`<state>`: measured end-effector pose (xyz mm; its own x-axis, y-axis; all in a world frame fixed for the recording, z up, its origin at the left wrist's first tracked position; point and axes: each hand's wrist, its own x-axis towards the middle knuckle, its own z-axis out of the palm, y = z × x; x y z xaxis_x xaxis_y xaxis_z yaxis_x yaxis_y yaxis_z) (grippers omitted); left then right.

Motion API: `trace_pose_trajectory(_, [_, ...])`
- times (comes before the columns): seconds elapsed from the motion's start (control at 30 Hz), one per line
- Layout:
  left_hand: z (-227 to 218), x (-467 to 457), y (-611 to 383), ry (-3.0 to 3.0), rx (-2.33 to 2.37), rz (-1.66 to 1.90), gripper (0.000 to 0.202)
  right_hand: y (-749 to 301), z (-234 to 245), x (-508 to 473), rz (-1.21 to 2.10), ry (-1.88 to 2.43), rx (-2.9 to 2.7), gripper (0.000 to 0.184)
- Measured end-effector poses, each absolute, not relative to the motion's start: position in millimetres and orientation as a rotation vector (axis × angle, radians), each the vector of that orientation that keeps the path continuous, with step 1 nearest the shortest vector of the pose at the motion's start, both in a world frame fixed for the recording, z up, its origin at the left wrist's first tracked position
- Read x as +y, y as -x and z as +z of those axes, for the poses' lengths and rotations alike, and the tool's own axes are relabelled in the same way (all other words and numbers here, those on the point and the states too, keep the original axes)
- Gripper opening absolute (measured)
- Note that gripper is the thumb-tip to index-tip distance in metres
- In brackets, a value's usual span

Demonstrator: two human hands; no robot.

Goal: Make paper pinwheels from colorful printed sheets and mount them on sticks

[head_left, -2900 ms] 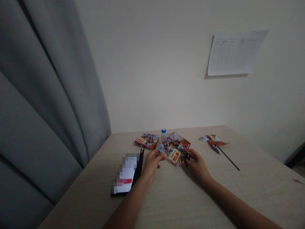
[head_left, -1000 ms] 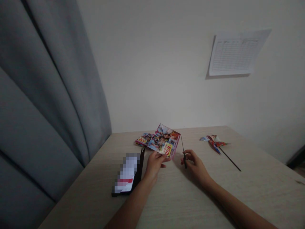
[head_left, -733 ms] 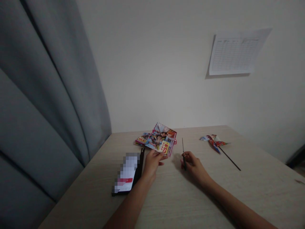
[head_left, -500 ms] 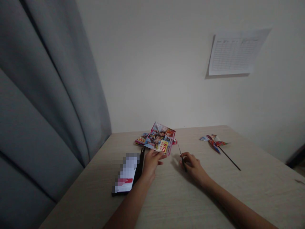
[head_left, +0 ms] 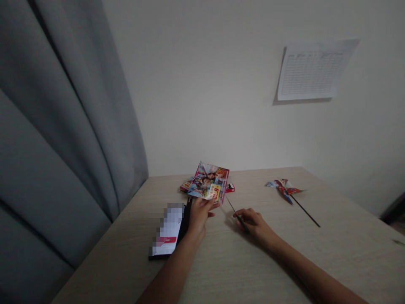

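Pale wood-grain counter (head_left: pixel 234 266), seen from the head camera; contents as follows.

1. Printed sheet (head_left: pixel 209 185): glossy, many-coloured, with a yellow price patch at its lower right. It is raised off the counter and tilted, printed face toward the camera, upper edge leaning away toward the wall. The left hand (head_left: pixel 198 214) has it by the lower edge, fingers closed in a pinch, and sits directly beneath it.

2. Stick (head_left: pixel 230 205): thin, dark and straight. Its long axis runs diagonally, the near end inside the right hand (head_left: pixel 253 221) and the free end pointing up and to the left, at the lower right corner of the printed sheet. The tip is just beside that corner; whether it touches cannot be told. The right hand rests on the counter, fingers curled closed around the stick's near end, to the right of the left hand and apart from it.

3. Stack of printed sheets (head_left: pixel 186 185): flat on the counter, behind and left of the held sheet, partly hidden by it.

4. Small red item (head_left: pixel 230 188): on the counter just right of the held sheet; too small to identify.

5. Phone (head_left: pixel 168 230): dark case, lit screen, flat beside the left wrist.

6. Pinwheel (head_left: pixel 282 187): lying on its side well to the right, its dark rod running toward the near right.

7. Grey curtain (head_left: pixel 60 139) at left; ruled paper (head_left: pixel 311 69) fixed to the wall.
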<state>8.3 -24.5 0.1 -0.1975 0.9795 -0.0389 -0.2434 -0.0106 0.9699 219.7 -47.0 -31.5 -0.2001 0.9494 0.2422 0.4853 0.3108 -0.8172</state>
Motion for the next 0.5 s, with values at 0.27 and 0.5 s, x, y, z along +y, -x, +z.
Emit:
trace_pose_trajectory(0.27, [-2.0, -24.3, -8.9, -0.921, 1.15, 1.457, 0.033, -218.0, -28.9, -52.3, 0.816, 1.224, -1.876, 0.029])
trace_pose_trajectory(0.5, [-0.7, -25.5, -10.2, -0.896, 1.144, 1.447, 0.034, -218.0, -29.4, -50.9, 0.885, 1.181, -1.85, 0.03])
